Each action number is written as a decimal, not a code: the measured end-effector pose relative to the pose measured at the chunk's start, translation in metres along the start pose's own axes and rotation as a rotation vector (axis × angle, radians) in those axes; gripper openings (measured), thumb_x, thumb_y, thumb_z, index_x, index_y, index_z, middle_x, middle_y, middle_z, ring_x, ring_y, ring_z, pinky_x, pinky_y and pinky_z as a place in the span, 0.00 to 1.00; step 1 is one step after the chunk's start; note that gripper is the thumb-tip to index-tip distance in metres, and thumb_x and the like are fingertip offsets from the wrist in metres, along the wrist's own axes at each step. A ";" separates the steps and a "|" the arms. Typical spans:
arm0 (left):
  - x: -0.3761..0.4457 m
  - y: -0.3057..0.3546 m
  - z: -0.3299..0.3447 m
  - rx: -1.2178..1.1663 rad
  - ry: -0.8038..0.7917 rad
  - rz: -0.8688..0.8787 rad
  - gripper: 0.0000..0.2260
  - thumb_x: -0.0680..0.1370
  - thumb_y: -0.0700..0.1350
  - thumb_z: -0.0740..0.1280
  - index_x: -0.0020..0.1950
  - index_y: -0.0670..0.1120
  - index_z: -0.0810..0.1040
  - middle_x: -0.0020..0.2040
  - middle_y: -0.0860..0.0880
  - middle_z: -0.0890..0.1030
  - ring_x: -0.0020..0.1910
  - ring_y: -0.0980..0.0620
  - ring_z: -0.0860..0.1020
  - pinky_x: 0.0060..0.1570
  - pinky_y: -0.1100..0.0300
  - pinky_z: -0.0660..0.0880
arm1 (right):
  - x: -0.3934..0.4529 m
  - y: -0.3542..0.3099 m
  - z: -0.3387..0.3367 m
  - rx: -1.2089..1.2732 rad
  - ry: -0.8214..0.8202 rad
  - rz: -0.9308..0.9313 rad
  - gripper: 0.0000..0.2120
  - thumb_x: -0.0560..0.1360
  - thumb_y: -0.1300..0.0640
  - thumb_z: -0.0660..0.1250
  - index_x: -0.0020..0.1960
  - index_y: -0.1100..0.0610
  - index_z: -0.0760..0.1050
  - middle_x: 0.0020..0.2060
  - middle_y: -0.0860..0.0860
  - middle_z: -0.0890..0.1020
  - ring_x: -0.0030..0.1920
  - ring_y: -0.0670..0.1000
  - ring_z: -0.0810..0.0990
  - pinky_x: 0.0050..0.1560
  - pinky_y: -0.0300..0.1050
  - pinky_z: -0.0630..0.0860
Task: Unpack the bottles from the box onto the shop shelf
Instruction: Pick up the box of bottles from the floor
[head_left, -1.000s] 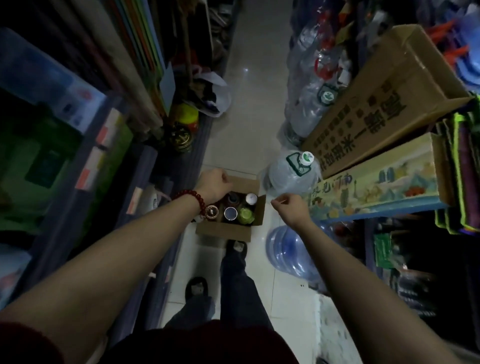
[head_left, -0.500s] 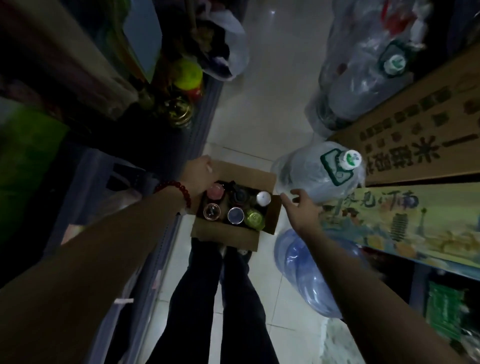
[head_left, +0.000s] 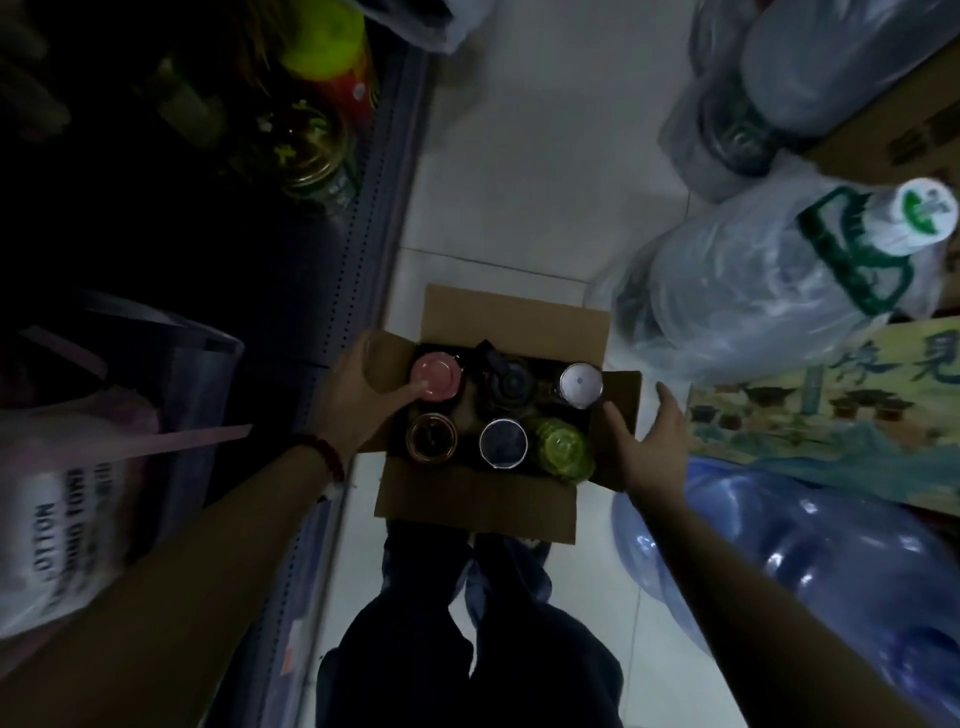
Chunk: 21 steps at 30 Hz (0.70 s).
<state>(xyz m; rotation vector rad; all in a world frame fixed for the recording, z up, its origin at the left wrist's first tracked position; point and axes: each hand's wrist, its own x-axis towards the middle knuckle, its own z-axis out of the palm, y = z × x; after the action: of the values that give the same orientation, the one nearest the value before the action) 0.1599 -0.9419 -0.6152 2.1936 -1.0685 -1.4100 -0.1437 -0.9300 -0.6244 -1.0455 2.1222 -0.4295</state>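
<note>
An open cardboard box (head_left: 475, 501) sits on the tiled floor by my feet. Several bottles stand upright inside: a pink-capped one (head_left: 436, 375), a dark-capped one (head_left: 506, 387), a white-capped one (head_left: 581, 383), a brown-lidded one (head_left: 431, 437), a dark blue-lidded one (head_left: 503, 442) and a green one (head_left: 563, 449). My left hand (head_left: 358, 397) rests on the box's left flap, its thumb touching the pink cap. My right hand (head_left: 649, 441) is spread open against the right flap. The dark shop shelf (head_left: 358, 249) runs along the left.
Jars and a yellow-lidded bottle (head_left: 324, 57) stand on the left shelf. A white bag (head_left: 57, 519) hangs at the left. Bagged water jugs (head_left: 753, 291) and a blue jug (head_left: 779, 566) crowd the right side, under cardboard boxes. My legs stand just behind the box.
The view has come down closer to the box. My right hand moved from beside the box onto its right flap. My left hand stays at the left flap, thumb now on the pink cap.
</note>
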 end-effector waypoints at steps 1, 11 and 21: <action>0.007 -0.011 0.004 -0.027 0.008 -0.002 0.48 0.60 0.64 0.76 0.75 0.51 0.60 0.71 0.47 0.70 0.67 0.48 0.71 0.66 0.46 0.70 | 0.006 0.012 0.006 0.000 0.019 0.015 0.42 0.68 0.35 0.66 0.76 0.52 0.58 0.73 0.55 0.66 0.73 0.57 0.65 0.70 0.55 0.63; 0.047 -0.066 0.028 -0.284 -0.013 -0.048 0.34 0.72 0.48 0.73 0.75 0.51 0.60 0.67 0.48 0.74 0.62 0.49 0.75 0.61 0.47 0.73 | 0.027 0.065 0.055 0.105 0.055 0.045 0.36 0.73 0.43 0.70 0.75 0.46 0.58 0.62 0.54 0.79 0.60 0.57 0.78 0.58 0.45 0.71; 0.044 -0.063 0.043 -0.159 0.098 -0.082 0.15 0.81 0.50 0.58 0.62 0.43 0.75 0.57 0.40 0.80 0.55 0.42 0.78 0.59 0.43 0.74 | 0.036 0.067 0.056 -0.089 0.089 -0.060 0.20 0.80 0.52 0.61 0.71 0.52 0.66 0.54 0.60 0.82 0.53 0.64 0.80 0.50 0.51 0.73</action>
<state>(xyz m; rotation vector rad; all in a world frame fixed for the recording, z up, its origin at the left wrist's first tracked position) 0.1588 -0.9270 -0.7019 2.1884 -0.8124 -1.3550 -0.1544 -0.9158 -0.7175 -1.1625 2.2102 -0.4200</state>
